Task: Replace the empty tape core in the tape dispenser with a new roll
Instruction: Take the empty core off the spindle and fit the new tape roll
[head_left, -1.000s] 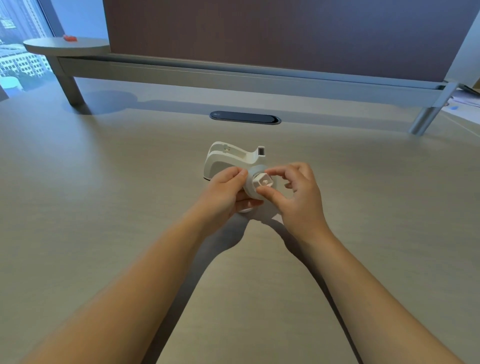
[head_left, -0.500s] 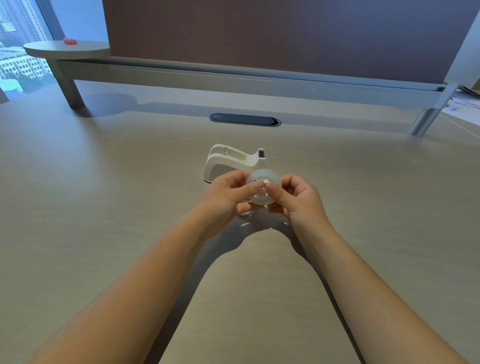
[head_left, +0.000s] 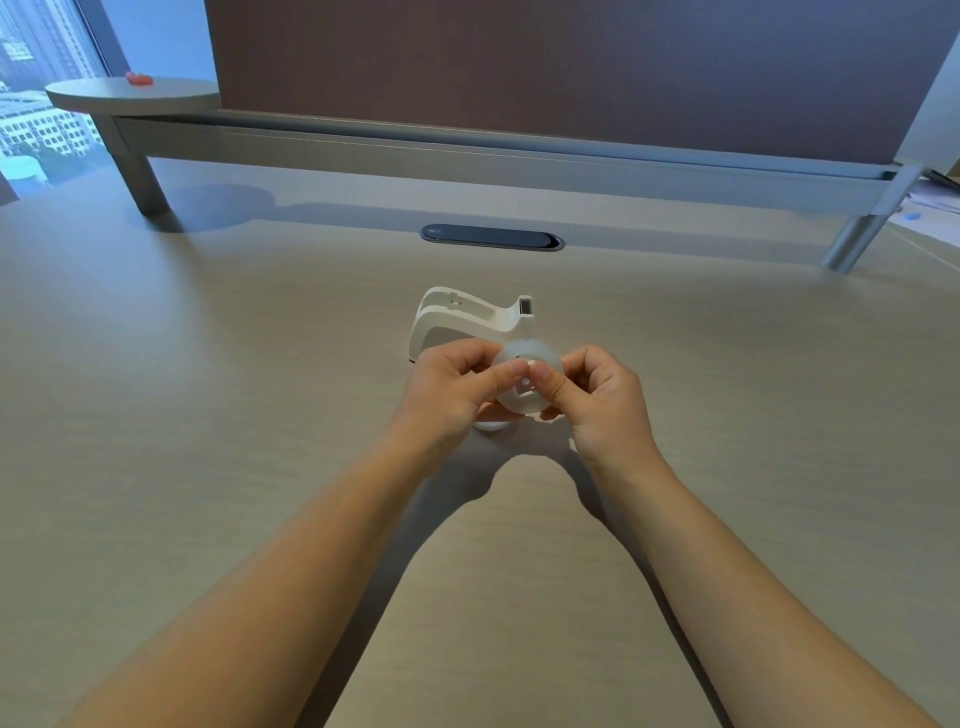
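Wood-grain desk (head_left: 218, 415), brown partition at 12 o'clock. White tape dispenser (head_left: 467, 322) centre, cradle vacant. Left hand (head_left: 447, 389) and right hand (head_left: 597, 395) both pinch tape roll (head_left: 527, 384) just at dispenser's 5 o'clock. Judged midway: hub seating, roll not yet loaded. Versus 1 s ago: thumbs now pressed together over hub.

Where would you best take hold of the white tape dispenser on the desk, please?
Grip the tape dispenser across its two flat side walls, coming down from above at its rounded rear. It stands upright with its cradle open and empty; the cutter end at the right is narrow and best avoided.
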